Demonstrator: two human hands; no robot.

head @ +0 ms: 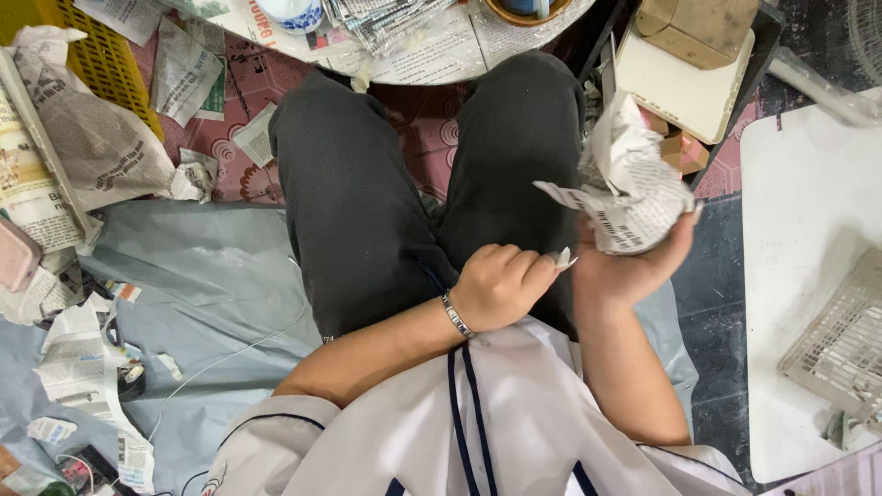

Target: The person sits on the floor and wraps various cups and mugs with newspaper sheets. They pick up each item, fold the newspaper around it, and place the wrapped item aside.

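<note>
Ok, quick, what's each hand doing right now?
Left hand: closed in a loose fist on the lap, nothing clearly held.
Right hand: closed around a crumpled newspaper wad.

We see a patterned pink floor [248, 87], a grey sheet [211, 276] spread over it, a white tabletop [808, 184] at right, newspaper scraps [83, 367] scattered everywhere.

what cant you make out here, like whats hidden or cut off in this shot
Head view only:
- What the newspaper bundle wraps: hidden by the crumpled paper in the right hand.
- Left hand: curled shut, so the palm and anything in it are hidden.
- Blue and white bowl: cut off by the top edge.
- White basket: cut off by the right edge.
</note>
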